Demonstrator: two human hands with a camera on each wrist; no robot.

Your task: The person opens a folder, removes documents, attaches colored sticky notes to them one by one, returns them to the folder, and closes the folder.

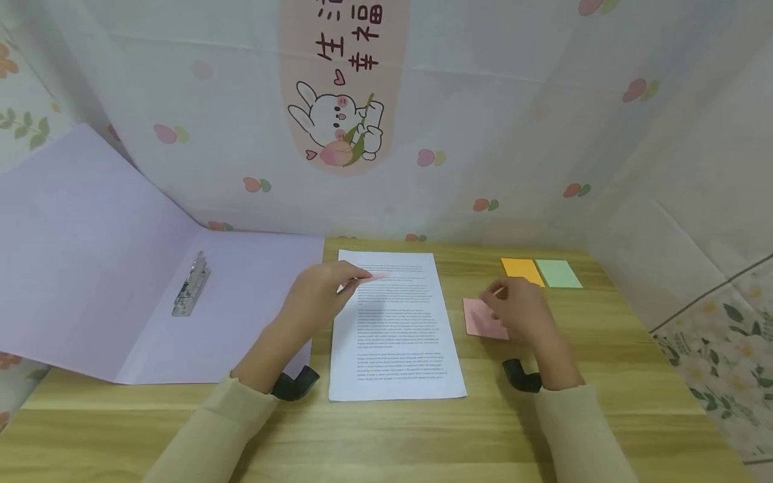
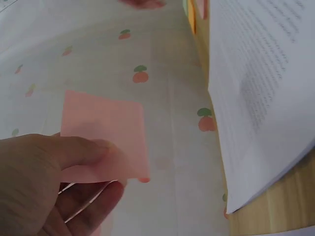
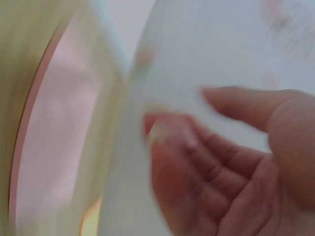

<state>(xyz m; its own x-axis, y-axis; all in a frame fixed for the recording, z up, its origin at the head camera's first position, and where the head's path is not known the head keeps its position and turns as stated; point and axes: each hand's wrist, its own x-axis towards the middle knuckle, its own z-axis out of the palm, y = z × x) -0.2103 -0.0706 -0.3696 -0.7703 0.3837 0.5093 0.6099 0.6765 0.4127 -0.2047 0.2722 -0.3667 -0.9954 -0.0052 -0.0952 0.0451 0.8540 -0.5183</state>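
My left hand pinches a single pink sticky note between thumb and fingers, above the upper part of a printed sheet. In the left wrist view the note is flat, with the thumb across its lower half. My right hand is over the pink sticky note pad on the table and partly covers it. The right wrist view shows its fingers loosely bent, blurred, with the thumb apart and nothing held. Whether that hand touches the pad cannot be told.
A lilac folder lies spread at the left, its cover raised, with a clear clip inside. Orange and green sticky note pads lie at the back right. A patterned cloth hangs behind the wooden table.
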